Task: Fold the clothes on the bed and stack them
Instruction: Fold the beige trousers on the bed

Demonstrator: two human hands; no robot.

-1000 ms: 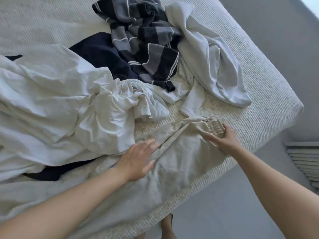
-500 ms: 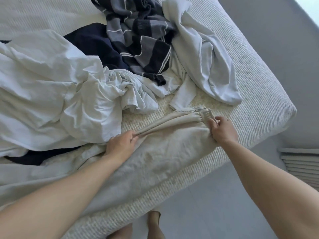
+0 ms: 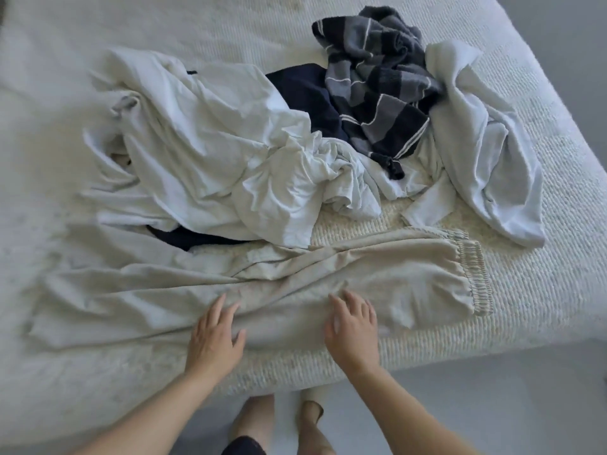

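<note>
Beige trousers (image 3: 295, 284) lie spread along the bed (image 3: 542, 290) edge. Left hand (image 3: 215, 339) and right hand (image 3: 353, 326) rest flat on them, fingers extended, gripping nothing.

Dark navy garment (image 3: 302, 93) lying mostly buried under crumpled white sheet-like cloth (image 3: 197, 152) and grey-and-navy striped towel (image 3: 374, 83); only patches showing. Beige drawstring trousers (image 3: 262, 290): upper edge tucking under white cloth, leg ends blurring at left. White textured bed (image 3: 542, 290) running off top, left, right edges. Both forearms cut by bottom edge. Frame's left part smearing.
</note>
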